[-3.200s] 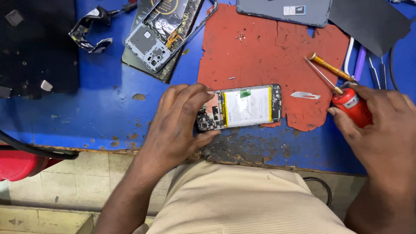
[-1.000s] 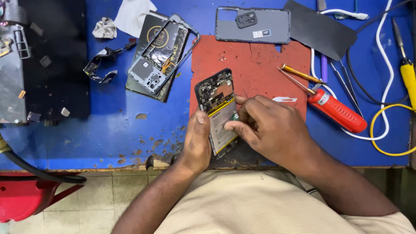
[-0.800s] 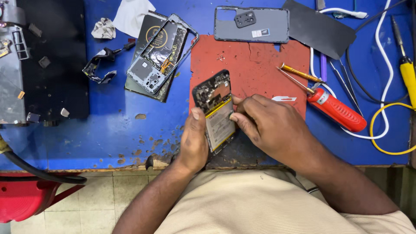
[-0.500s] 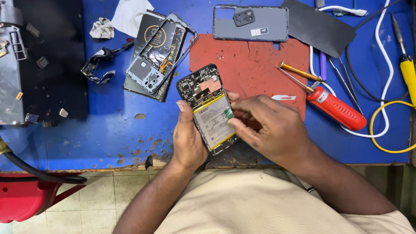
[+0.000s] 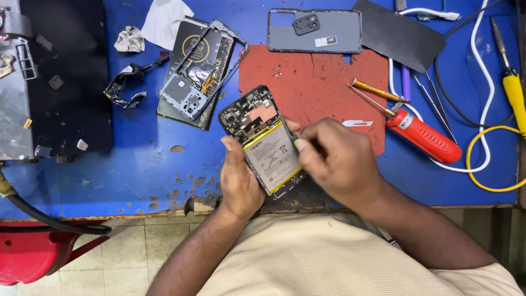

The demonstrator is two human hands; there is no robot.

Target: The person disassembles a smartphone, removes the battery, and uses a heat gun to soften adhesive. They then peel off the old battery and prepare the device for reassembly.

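Note:
An opened phone [image 5: 262, 137], back cover off, shows its dark circuit board and a white battery with a yellow edge. My left hand [image 5: 239, 178] grips the phone's lower left side and holds it tilted, top end toward the upper left. My right hand [image 5: 338, 161] rests against the phone's right edge, fingers curled on a small green-tipped tool at the battery's side. The phone hovers over the near edge of the red mat [image 5: 323, 87].
A red-handled screwdriver [image 5: 422, 134] and a thin brass tool [image 5: 378, 91] lie right of the mat. Tweezers [image 5: 435, 107], white cable [image 5: 482, 66], yellow wire [image 5: 493, 186]. Grey back cover [image 5: 315, 31] at the top. Phone frame and parts [image 5: 200, 74] at upper left. Black mat [image 5: 63, 77] far left.
The right hand left the red screwdriver and came to the phone. Both hands lifted the phone and turned it, its top now swinging toward the upper left.

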